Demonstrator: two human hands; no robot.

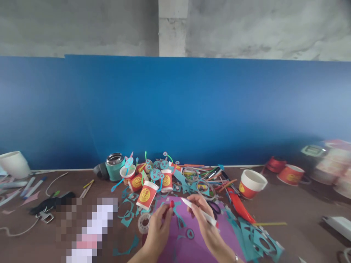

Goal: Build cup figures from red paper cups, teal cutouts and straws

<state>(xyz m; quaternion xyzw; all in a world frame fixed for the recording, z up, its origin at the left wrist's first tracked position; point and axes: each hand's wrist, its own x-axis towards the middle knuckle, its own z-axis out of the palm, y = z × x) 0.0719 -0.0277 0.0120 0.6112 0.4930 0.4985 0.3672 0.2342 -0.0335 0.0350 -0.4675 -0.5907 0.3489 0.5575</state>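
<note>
Left hand [160,222]: thumb and fingers pinched together on one red cap [172,204], held at the fingertips. Right hand [205,224]: fingers curled closely round one white marker [188,203], tapered end near the left fingertips, red end showing below the right fingers. Purple sheet [175,254]: beneath both hands. Blue paper disc [190,233], pink mark at centre: between the hands, nearer than the fingertips. Tape roll [140,223]: just left of the left fingers. Paper cup [146,195], red and white, tilted: beyond the left fingers, to their left. Cut blue paper [248,233]: right of the right fingers, apart from them.
</note>
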